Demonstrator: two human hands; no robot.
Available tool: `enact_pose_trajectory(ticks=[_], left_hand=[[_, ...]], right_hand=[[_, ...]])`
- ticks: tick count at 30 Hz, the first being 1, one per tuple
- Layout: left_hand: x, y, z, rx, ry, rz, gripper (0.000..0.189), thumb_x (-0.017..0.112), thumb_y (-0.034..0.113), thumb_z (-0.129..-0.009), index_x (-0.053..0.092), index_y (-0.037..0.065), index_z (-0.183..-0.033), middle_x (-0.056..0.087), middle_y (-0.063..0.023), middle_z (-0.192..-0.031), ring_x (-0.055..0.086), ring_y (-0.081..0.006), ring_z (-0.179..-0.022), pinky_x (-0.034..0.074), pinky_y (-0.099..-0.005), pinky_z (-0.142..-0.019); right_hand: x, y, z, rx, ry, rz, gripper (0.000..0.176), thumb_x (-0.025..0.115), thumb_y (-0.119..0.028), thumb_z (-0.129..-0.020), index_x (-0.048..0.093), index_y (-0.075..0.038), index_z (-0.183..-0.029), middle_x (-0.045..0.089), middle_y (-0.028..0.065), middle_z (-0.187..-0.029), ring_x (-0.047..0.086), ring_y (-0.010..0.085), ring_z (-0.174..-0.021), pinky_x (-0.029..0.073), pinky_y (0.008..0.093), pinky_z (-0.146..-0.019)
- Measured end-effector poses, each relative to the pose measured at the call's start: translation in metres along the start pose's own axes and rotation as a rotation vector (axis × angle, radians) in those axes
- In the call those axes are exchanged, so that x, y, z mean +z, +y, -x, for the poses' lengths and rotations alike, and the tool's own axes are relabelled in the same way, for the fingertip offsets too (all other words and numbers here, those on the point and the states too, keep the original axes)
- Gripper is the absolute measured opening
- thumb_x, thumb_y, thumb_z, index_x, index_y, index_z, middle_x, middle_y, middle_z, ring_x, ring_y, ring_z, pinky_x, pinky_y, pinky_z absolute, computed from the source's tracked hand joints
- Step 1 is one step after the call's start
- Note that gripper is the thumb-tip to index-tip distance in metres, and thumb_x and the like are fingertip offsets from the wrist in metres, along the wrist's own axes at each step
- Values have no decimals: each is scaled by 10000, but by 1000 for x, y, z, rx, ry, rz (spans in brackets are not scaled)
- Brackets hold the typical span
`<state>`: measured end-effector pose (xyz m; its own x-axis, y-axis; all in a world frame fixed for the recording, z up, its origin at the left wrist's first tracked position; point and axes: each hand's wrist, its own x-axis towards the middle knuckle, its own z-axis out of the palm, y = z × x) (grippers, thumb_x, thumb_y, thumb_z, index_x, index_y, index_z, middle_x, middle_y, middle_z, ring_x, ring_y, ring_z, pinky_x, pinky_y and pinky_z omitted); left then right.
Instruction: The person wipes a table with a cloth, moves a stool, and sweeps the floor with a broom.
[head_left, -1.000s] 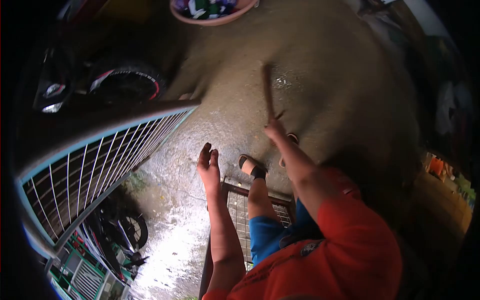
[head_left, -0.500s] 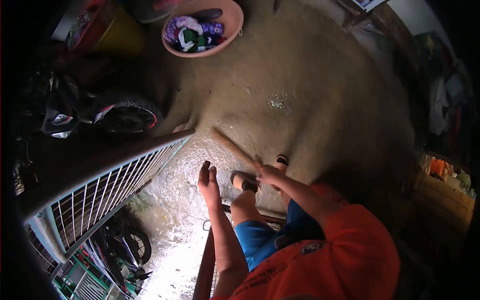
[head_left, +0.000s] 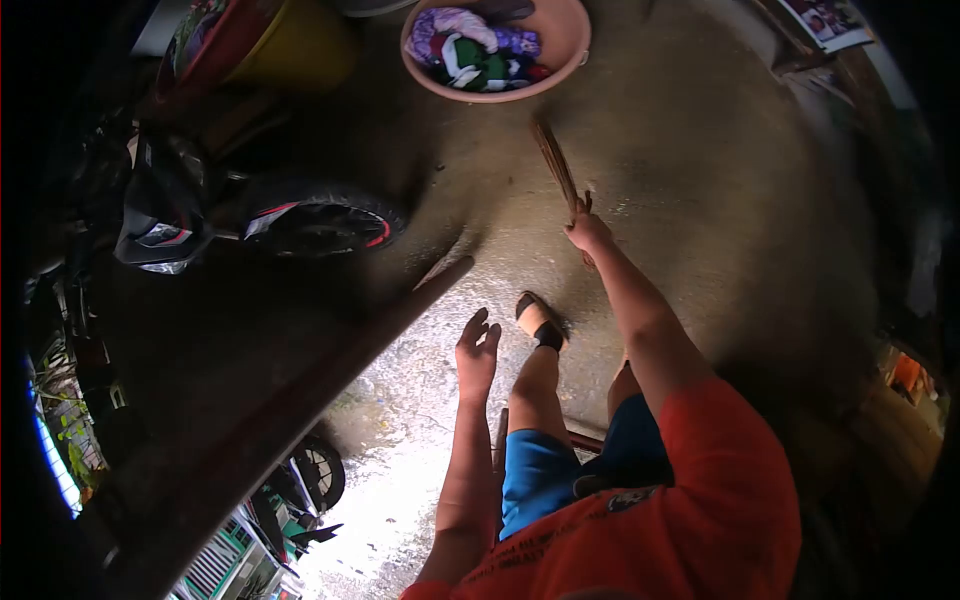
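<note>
My right hand (head_left: 590,232) is stretched forward, its fingers wrapped round a stick broom (head_left: 556,162), a narrow bundle of thin brown sticks. The bundle points away from me over the floor towards a pink basin (head_left: 497,97). A short end of it shows below my fist. Nothing is in my left hand (head_left: 477,352), which hangs in the air with thumb and fingers apart, near the end of a dark rail (head_left: 400,322).
Clothes (head_left: 480,60) lie in the basin. At the left are a motorcycle wheel (head_left: 325,222) and a yellow container (head_left: 300,50). A second wheel (head_left: 322,472) stands beyond the rail. My slippered foot (head_left: 538,318) is on the concrete floor (head_left: 690,190), which is brightly lit at lower left.
My right hand has swung forward, away from my body, with the broom, which now points more directly ahead. The view has shifted, and my left hand remains raised and open.
</note>
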<state>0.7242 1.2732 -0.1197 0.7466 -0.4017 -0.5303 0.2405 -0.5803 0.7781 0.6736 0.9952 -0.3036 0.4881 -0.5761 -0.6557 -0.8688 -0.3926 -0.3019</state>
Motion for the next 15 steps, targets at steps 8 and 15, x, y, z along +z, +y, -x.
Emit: enact_pose_trajectory(ticks=[8,15], left_hand=[[-21,-17,-29,-8,26,-7,211,617,128,-830,626,-51,-941,555,-183,-1196,527,-256,-1116,416,-325,-928],[-11,-18,-20,6,29,49,396,613,137,-837,527,-34,-1184,577,-167,-1162,565,-220,-1034,451,-310,-863]], right_hand=[[126,-124,-38,-8,-139,-12,354,514,-166,-800,547,-43,-1130,640,184,-956,635,316,-879,524,403,-732],[117,-76,-41,-507,-8,628,471,393,-175,-888,315,-115,-1349,650,119,-900,649,261,-729,523,393,-575]])
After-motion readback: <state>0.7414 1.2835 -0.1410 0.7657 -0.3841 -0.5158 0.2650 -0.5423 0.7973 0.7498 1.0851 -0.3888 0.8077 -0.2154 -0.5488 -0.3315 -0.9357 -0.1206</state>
